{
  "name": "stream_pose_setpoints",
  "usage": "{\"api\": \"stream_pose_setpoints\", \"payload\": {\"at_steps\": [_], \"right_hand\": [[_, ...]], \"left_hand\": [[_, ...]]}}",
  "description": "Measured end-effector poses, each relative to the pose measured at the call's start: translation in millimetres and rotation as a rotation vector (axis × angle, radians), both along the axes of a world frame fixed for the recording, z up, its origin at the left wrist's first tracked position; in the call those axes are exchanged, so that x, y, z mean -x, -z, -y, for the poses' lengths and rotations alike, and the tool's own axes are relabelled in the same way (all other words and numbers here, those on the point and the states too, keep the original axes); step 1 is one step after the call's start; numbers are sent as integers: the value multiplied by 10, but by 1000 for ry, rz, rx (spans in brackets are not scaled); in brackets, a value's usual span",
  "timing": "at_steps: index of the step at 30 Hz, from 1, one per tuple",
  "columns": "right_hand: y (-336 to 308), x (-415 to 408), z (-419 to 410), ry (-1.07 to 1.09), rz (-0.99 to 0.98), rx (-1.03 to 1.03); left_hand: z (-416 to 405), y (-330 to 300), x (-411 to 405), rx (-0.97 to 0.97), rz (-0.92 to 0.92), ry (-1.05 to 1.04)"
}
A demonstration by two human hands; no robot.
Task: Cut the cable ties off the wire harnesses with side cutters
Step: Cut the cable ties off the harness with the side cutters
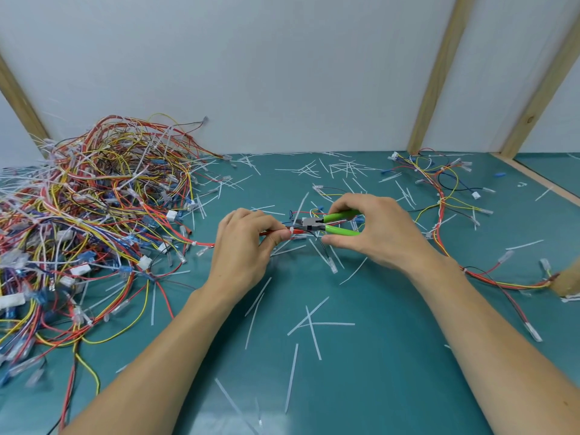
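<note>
At the centre of the frame, the left hand [243,243] pinched a bundle of red wires [273,233] between thumb and fingertips, its grip clenched on the harness just above the teal counter [376,356]. The right hand [373,229] grasped the green handles of the side cutters [326,224], thumb under the lower handle and fingers curled over the upper one, with the metal nose pointing left at a white cable tie [292,230] on the held wires, right beside the left fingertips. A large tangled heap of harnesses [94,221] filled the left of the frame. Another harness [439,196] lay spread at the right. Cut tie tails [309,324] were scattered across the counter.
</note>
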State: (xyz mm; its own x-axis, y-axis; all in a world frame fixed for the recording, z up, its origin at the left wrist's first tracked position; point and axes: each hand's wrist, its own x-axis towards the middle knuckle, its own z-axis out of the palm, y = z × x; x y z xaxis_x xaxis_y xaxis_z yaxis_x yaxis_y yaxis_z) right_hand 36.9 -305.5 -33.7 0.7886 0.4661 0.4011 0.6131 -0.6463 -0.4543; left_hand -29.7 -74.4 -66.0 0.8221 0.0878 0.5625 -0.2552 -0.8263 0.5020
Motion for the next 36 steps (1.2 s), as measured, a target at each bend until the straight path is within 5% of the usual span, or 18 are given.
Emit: {"api": "stream_pose_setpoints", "payload": {"at_steps": [36], "right_hand": [[51,-54,-10,10,-151,-20]], "left_hand": [[27,2,34,44,-18,34]]}}
